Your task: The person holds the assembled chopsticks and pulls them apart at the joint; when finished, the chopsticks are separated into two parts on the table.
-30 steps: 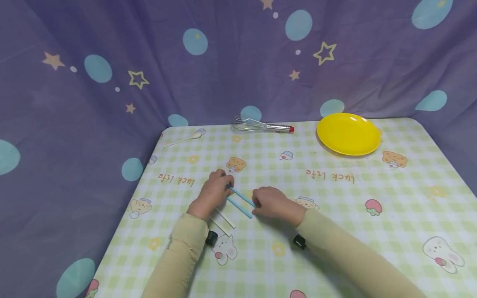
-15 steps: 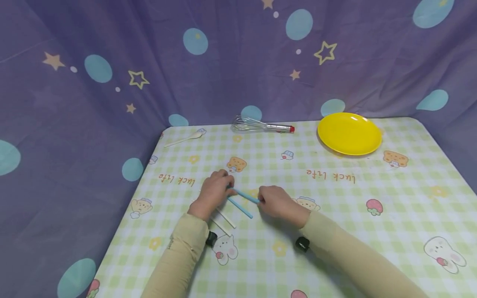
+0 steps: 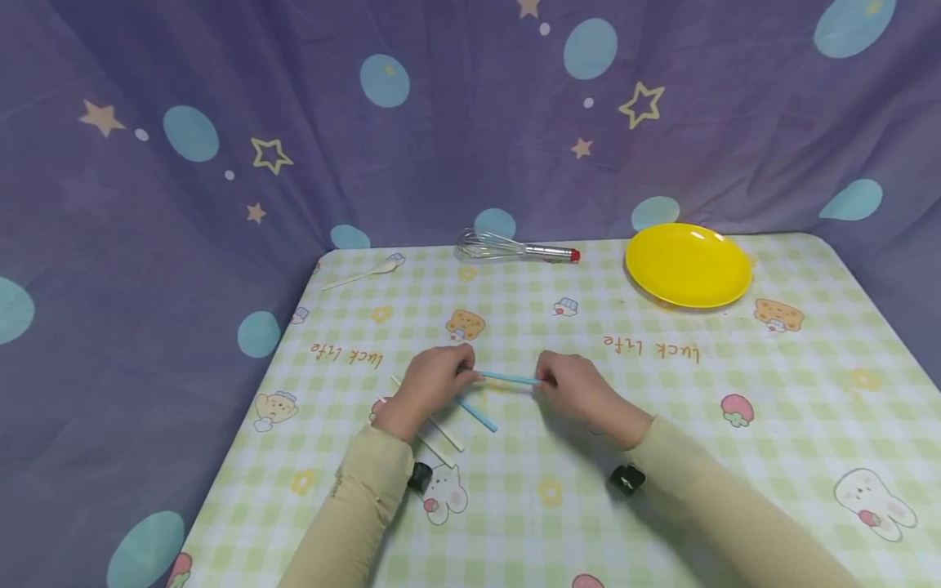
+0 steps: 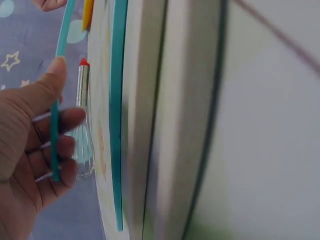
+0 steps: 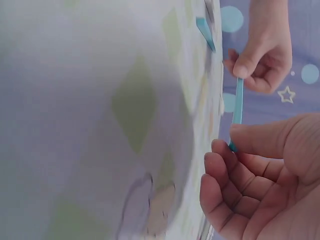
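Observation:
Stretched between my two hands is a light-blue chopstick (image 3: 507, 378), lifted off the cloth. My left hand (image 3: 428, 384) pinches its left part between thumb and fingers; in the left wrist view the chopstick (image 4: 64, 30) runs on past the fingertips. Its right end is pinched by the thumb and forefinger of my right hand (image 3: 577, 390), as the right wrist view shows. A second blue chopstick (image 3: 479, 415) lies on the table below, partly hidden under my left hand. Two white chopsticks, the upper one (image 3: 448, 435) and the lower one (image 3: 438, 453), pass beneath my left wrist.
At the back right stands a yellow plate (image 3: 689, 265). A wire whisk (image 3: 525, 250) with a red-tipped handle lies along the back edge, and a pale spoon (image 3: 362, 275) is at the back left. A purple curtain (image 3: 470, 155) hangs behind the checked tablecloth (image 3: 662, 523).
The held blue chopstick has been raised and turned from slanting to nearly level. My right hand has moved right and slightly away; the left has shifted slightly right. The other chopsticks stay put.

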A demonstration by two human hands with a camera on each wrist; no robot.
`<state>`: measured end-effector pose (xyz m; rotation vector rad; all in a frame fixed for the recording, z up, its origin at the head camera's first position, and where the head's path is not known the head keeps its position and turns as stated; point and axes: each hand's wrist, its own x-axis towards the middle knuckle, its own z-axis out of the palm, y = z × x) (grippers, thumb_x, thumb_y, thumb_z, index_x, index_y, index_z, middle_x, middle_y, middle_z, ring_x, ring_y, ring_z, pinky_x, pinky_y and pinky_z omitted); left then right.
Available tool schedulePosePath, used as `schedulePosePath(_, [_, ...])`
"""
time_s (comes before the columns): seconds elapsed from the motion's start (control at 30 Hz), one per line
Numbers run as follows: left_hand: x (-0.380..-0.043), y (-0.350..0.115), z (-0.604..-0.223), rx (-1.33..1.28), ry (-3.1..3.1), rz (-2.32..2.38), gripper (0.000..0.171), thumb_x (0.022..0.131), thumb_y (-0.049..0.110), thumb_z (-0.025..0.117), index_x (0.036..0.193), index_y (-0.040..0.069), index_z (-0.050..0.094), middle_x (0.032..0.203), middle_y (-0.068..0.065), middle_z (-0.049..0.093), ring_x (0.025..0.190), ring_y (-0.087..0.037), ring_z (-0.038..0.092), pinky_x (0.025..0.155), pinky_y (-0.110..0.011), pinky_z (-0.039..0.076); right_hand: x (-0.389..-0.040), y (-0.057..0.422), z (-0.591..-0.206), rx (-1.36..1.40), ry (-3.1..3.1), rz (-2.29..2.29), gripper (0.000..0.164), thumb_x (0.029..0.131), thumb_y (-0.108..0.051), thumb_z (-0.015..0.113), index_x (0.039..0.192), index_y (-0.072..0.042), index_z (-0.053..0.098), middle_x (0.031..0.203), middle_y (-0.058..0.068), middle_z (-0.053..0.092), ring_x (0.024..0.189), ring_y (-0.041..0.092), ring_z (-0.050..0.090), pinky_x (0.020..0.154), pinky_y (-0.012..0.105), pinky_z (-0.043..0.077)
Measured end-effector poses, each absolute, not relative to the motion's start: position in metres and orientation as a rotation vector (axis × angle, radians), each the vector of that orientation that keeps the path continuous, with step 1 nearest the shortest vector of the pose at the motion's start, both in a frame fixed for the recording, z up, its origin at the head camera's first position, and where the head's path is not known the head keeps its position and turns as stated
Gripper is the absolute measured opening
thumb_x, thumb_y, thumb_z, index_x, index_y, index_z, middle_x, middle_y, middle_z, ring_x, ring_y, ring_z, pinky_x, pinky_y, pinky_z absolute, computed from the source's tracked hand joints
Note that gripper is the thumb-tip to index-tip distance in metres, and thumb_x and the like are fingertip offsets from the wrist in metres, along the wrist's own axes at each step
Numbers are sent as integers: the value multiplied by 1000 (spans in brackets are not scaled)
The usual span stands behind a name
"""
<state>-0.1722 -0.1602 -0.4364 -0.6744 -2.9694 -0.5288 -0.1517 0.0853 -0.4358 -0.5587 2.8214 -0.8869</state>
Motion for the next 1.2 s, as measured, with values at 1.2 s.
schedulePosePath(1.2, [-148,-82,-450,-838,-2628,-1363,11,88,16,73,98,14,79,95,3,75,78,0,64,69,-19,50,-146,135,-436,-945,2833,-1219,11,88,-16,73,98,-16,78,94,-6,74,84,9,68,74,33,55])
